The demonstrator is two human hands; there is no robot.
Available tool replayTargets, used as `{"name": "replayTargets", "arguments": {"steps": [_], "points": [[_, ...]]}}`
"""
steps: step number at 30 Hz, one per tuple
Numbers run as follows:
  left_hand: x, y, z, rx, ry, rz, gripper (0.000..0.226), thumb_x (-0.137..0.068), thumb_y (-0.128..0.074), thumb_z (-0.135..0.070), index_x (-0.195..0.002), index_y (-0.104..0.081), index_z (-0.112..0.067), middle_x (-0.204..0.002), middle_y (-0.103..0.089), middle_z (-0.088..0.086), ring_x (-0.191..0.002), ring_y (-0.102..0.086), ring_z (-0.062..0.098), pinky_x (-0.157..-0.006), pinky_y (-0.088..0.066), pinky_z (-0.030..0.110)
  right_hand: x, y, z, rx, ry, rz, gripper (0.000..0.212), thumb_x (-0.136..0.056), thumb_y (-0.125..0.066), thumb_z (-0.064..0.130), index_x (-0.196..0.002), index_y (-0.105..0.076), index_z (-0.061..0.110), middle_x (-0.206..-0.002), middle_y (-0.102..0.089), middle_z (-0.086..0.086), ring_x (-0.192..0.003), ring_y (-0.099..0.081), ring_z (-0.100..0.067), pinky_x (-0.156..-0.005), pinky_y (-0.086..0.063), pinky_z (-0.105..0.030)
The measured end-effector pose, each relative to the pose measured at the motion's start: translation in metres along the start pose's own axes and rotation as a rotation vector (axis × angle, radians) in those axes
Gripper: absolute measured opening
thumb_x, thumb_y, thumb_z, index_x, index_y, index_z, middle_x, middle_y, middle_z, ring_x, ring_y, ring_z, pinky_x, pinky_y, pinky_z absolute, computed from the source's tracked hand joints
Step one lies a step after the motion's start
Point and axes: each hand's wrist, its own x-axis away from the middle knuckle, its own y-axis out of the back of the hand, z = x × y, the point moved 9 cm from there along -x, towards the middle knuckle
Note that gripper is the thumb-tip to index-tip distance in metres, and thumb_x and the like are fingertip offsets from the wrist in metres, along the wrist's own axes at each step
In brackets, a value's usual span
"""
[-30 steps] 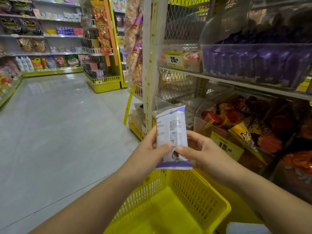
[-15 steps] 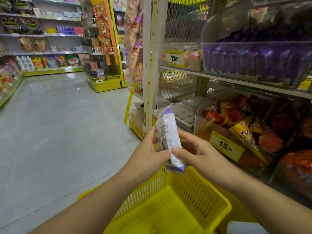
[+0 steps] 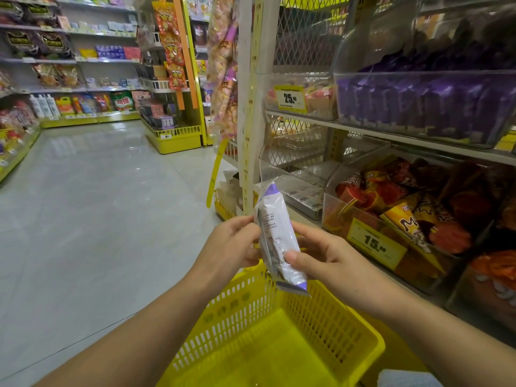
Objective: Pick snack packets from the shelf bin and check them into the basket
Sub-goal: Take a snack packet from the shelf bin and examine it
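Both the left hand (image 3: 231, 244) and right hand (image 3: 321, 255) pinched the snack packet (image 3: 276, 241). It'd turned from face-on to edge-on above the basket's (image 3: 251, 311) far rim, so I'd guess checking's nearly done.

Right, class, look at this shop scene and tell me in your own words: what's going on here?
A person in a shop holds a white-and-purple snack packet in both hands. The left hand pinches its left edge; the right hand grips the lower part, thumb on the front. The packet is above the yellow basket, not yet in it. A shelf bin of purple packets sits up to the right.
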Motion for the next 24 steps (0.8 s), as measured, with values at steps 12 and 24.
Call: {"name": "replayTargets", "arguments": {"steps": [12,24], "points": [[-0.023,-0.012,0.028,0.176,0.2,0.11,0.041,-0.097,-0.043,-0.049,-0.126,-0.06,-0.025,-0.108,-0.074,0.003,-0.093,-0.073,0.019,-0.079,-0.059,0.041,-0.013,0.013,-0.022,0.013,-0.095,-0.062,0.046,-0.092,-0.056,0.012,-0.134,-0.051,0.03,-0.119,-0.068,0.002,-0.107,-0.065,-0.029,-0.09,-0.055,-0.039],[-0.092,-0.053,0.012,0.549,0.139,0.279,0.038,-0.099,-0.036,-0.008,-0.133,-0.051,-0.017,-0.123,-0.066,0.012,-0.11,-0.065,0.034,-0.082,-0.057,0.052,-0.045,0.068,-0.022,0.283,-0.116,-0.366,0.037,-0.082,-0.06,0.029,-0.119,-0.056,0.035,-0.134,-0.05,0.008,-0.127,-0.043,0.006,-0.11,-0.035,-0.023]]}}
